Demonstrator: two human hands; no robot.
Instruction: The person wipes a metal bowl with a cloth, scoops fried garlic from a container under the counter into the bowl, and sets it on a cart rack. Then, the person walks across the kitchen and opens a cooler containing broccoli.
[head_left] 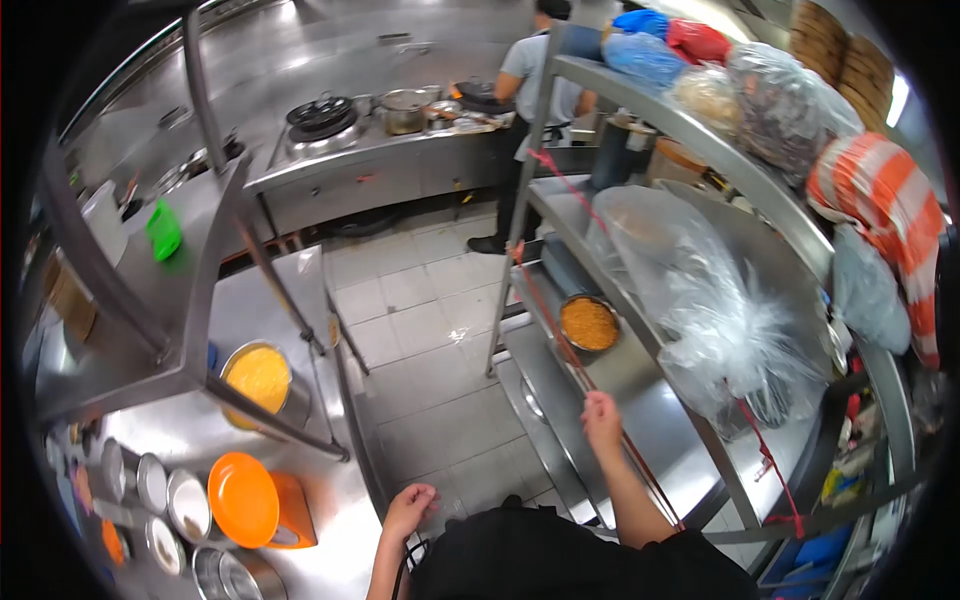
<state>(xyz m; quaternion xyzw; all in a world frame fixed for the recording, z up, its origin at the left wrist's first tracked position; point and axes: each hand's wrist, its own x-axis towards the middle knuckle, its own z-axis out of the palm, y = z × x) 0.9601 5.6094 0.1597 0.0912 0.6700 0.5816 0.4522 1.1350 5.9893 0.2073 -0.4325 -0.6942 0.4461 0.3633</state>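
My right hand (602, 425) is raised at the rack on the right, its fingers closed around a red cord (548, 312) strung slantwise across the rack's open side. Beyond that hand, a round metal container of orange-brown food (590, 324) stands on a lower shelf. Low in front of my body, my left hand (408, 510) hangs with loosely bent fingers, and I see nothing in it. The steel worktable (345, 500) lies to its left. On that table are an orange container (245, 500) and a metal pot of yellow food (258, 378).
A large clear plastic bag (690, 300) bulges from the rack (690, 95). Several metal tins (188, 503) stand on the left table. Tiled floor (420, 350) runs between table and rack. At the back, a person (528, 85) stands by the stove counter (350, 165).
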